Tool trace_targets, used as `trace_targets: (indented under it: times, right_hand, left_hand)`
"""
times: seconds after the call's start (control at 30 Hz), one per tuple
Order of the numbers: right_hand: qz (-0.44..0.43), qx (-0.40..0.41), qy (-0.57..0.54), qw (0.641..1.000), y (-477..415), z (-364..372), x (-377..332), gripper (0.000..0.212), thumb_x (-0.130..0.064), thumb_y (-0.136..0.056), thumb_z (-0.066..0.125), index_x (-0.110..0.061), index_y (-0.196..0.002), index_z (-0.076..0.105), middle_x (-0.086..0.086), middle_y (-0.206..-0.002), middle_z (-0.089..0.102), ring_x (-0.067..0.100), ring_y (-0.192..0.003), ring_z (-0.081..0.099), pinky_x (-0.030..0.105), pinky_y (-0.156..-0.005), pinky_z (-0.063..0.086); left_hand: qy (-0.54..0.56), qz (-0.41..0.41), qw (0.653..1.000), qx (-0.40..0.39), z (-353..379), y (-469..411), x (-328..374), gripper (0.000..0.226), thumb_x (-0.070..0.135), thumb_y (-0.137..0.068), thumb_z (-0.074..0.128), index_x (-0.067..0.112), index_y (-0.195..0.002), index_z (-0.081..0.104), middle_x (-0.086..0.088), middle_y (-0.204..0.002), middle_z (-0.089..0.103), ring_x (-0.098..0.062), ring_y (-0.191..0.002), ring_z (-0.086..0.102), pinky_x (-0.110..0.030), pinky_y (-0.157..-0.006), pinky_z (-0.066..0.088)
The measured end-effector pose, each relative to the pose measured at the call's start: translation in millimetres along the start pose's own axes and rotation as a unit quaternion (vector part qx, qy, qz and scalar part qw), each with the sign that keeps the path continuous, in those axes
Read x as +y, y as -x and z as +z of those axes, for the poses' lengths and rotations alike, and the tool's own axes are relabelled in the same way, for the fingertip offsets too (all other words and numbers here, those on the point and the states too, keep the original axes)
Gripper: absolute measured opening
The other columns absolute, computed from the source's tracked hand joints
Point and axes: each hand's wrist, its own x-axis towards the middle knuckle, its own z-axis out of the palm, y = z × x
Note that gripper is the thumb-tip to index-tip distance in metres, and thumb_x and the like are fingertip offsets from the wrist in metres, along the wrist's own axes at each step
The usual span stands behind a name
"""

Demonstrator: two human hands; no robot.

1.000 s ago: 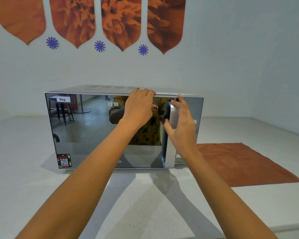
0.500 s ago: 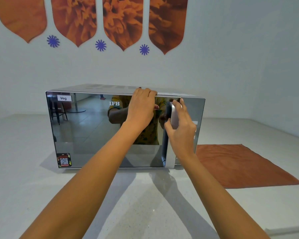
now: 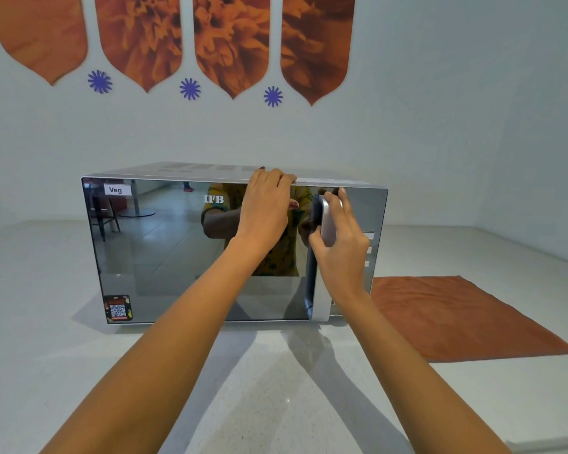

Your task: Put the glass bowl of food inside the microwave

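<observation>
A silver microwave [image 3: 164, 250] with a mirrored door stands on the white counter, its door closed. My left hand [image 3: 266, 208] rests over the top front edge of the microwave, fingers curled onto the top. My right hand [image 3: 341, 244] is wrapped around the upper part of the vertical silver door handle [image 3: 322, 299]. No glass bowl of food is in view.
An orange cloth [image 3: 456, 316] lies flat on the counter to the right of the microwave. A white wall with orange petal decorations rises behind. The counter's front edge shows at the lower right [image 3: 545, 445].
Both hands keep their places on the microwave. The right hand's fingers have closed a little more around the handle. The door stays closed.
</observation>
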Motion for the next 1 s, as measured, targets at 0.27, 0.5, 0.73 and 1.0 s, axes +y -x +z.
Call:
trace_targets:
  times: [0.27, 0.5, 0.73, 1.0]
  right_hand:
    - [0.006, -0.015, 0.006, 1.0, -4.2, 5.0, 5.8, 0.059, -0.011, -0.087, 0.071, -0.012, -0.142, 0.048, 0.007, -0.155, 0.039, 0.022, -0.12, 0.061, -0.006, -0.09, 0.024]
    - [0.0, -0.013, -0.003, 1.0, -3.6, 7.3, 7.3, 0.061, -0.01, -0.087, 0.07, -0.013, -0.143, 0.047, 0.008, -0.154, 0.039, 0.024, -0.123, 0.06, -0.002, -0.092, 0.027]
    - [-0.021, -0.037, 0.03, 0.999, 0.2, 7.1, 9.1, 0.062, -0.013, -0.093, 0.064, -0.012, -0.148, 0.038, 0.009, -0.158, 0.034, 0.021, -0.107, 0.067, 0.005, -0.082, 0.035]
    - [-0.042, -0.06, 0.096, 0.993, 9.4, 2.3, 10.4, 0.064, -0.023, -0.1, 0.048, -0.013, -0.155, 0.016, 0.012, -0.163, 0.017, 0.03, -0.135, 0.048, 0.037, -0.095, 0.056]
  left_hand:
    - [0.024, 0.001, 1.0, 0.012, 2.3, -1.0, -1.2, 0.044, 0.002, -0.083, 0.063, 0.005, -0.126, 0.057, -0.014, -0.119, 0.06, -0.029, -0.115, 0.053, -0.039, -0.108, 0.032]
    - [0.02, 0.006, 1.0, 0.021, 3.2, 0.9, -2.1, 0.042, 0.008, -0.086, 0.063, 0.008, -0.127, 0.056, -0.013, -0.119, 0.061, -0.028, -0.116, 0.053, -0.041, -0.113, 0.029]
    - [0.053, 0.009, 0.998, 0.024, 1.4, 24.4, -3.4, 0.049, 0.012, -0.094, 0.052, 0.008, -0.141, 0.039, -0.013, -0.146, 0.043, -0.027, -0.141, 0.033, -0.037, -0.12, 0.009]
    - [0.041, -0.052, 0.998, 0.018, -0.9, 83.3, -2.2, 0.067, 0.023, -0.097, 0.045, 0.014, -0.152, 0.009, -0.01, -0.161, 0.012, -0.026, -0.149, 0.009, -0.042, -0.121, 0.011]
